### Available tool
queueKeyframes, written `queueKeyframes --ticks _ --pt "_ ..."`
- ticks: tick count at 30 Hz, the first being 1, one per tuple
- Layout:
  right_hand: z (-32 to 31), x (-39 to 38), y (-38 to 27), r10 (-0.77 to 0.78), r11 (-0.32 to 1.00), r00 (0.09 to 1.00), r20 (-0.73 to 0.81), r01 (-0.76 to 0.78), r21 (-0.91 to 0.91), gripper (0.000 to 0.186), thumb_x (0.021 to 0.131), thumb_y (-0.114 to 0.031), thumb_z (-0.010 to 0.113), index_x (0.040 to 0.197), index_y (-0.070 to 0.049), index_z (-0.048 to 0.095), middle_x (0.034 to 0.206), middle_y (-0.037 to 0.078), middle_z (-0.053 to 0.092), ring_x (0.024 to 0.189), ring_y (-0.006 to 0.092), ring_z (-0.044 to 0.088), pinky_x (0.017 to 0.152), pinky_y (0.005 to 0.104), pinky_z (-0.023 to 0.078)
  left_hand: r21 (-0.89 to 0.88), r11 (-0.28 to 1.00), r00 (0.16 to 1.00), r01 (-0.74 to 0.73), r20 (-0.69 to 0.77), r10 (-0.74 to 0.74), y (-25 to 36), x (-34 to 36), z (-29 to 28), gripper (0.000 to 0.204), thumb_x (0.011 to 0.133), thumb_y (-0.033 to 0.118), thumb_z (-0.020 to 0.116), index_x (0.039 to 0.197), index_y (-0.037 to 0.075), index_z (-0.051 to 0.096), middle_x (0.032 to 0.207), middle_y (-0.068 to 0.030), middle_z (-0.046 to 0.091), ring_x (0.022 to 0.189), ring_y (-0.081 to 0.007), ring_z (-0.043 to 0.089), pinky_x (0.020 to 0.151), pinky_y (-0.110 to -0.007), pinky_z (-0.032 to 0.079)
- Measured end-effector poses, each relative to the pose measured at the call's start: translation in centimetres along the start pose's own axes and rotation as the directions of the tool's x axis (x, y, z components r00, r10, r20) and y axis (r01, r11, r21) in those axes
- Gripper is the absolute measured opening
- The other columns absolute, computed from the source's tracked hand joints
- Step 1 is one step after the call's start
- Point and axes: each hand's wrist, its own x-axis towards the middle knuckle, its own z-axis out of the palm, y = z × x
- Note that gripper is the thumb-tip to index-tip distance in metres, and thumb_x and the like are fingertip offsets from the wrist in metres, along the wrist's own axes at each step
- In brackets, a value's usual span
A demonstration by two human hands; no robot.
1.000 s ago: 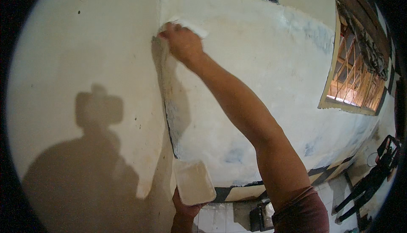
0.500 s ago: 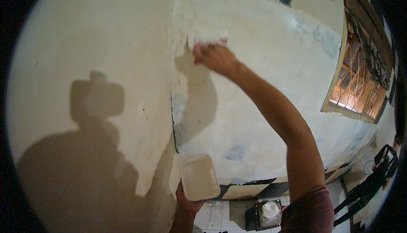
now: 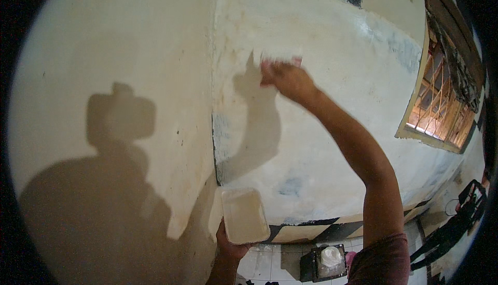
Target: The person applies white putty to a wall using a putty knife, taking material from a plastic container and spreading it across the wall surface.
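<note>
My right hand (image 3: 293,82) is closed round a wide paintbrush (image 3: 281,58) with a reddish handle. Its pale bristles meet the whitish wall (image 3: 337,88) in front of me and look smeared by motion. Low down near the corner, my left hand (image 3: 232,244) grips a shallow rectangular tub (image 3: 265,218) from below. Cream-coloured paint seems to fill the tub, whose open top faces me. Bluish-grey patches (image 3: 289,185) show through the white coat on the wall.
On the left a cream side wall (image 3: 62,77) bears my shadow. A barred window (image 3: 436,98) is at the right. Below, a dark box (image 3: 311,264) with a white bundle (image 3: 331,256) stands on the tiled floor (image 3: 257,264). Someone in dark clothing (image 3: 441,241) appears at the far right.
My right hand and the brush have moved right and slightly down across the wall, away from the corner. My left hand still supports the tub in nearly the same place.
</note>
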Motion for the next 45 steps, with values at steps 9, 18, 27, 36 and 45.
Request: queueKeyframes --ticks 9,18,27,36,45 --pt "-5.7 4.5 7.4 0.115 0.993 0.947 -0.300 -0.108 0.039 0.030 0.088 -0.012 0.052 0.118 -0.015 0.053 0.107 0.009 0.063 0.095 0.0314 0.064 0.079 0.0477 0.053 0.064 0.998 0.999 -0.013 0.042 0.010 -0.8 0.9 -0.9 0.063 0.092 0.060 0.034 0.137 0.016 0.043 0.126 -0.0119 0.056 0.111 -0.0383 0.057 0.081 -0.064 0.048" --pt "-3.6 -1.8 -2.3 -0.021 0.979 0.963 0.267 -0.034 0.199 0.035 0.089 -0.026 0.059 0.119 -0.009 0.052 0.104 0.012 0.061 0.098 0.0302 0.062 0.086 0.0450 0.050 -0.303 0.943 0.990 0.137 0.030 -0.135 -0.7 0.9 -1.7 0.065 0.092 0.060 0.034 0.140 0.016 0.040 0.134 -0.0125 0.051 0.119 -0.0396 0.052 0.089 -0.066 0.044" --pt "-2.0 1.0 4.2 0.208 0.976 0.958 0.196 -0.217 0.023 0.033 0.086 -0.015 0.060 0.117 -0.005 0.053 0.104 0.014 0.062 0.095 0.0300 0.063 0.081 0.0440 0.052 -0.392 0.906 0.986 0.160 0.016 -0.167 -1.1 1.1 -0.5 0.061 0.094 0.056 0.034 0.137 0.015 0.044 0.128 -0.0108 0.055 0.113 -0.0359 0.057 0.085 -0.062 0.048" --pt "-5.8 -5.9 -2.0 0.084 0.879 0.918 0.387 -0.251 0.405 0.022 0.085 -0.006 0.054 0.107 -0.004 0.056 0.099 0.019 0.063 0.097 0.0368 0.062 0.082 0.0467 0.050 -0.316 0.932 0.982 0.180 0.007 -0.187 -0.4 0.3 0.5 0.054 0.094 0.050 0.037 0.133 0.014 0.048 0.124 -0.0104 0.058 0.111 -0.0337 0.059 0.085 -0.060 0.049" --pt "-10.1 0.5 9.4 0.822 0.569 0.541 -0.177 -0.789 0.233 0.024 0.081 -0.019 0.057 0.102 -0.007 0.057 0.093 0.019 0.068 0.089 0.0388 0.065 0.077 0.0499 0.051 -0.230 0.970 0.991 0.083 -0.085 -0.105 -0.3 -0.8 0.9 0.053 0.095 0.050 0.038 0.133 0.015 0.049 0.123 -0.0095 0.058 0.108 -0.0347 0.060 0.083 -0.059 0.050"
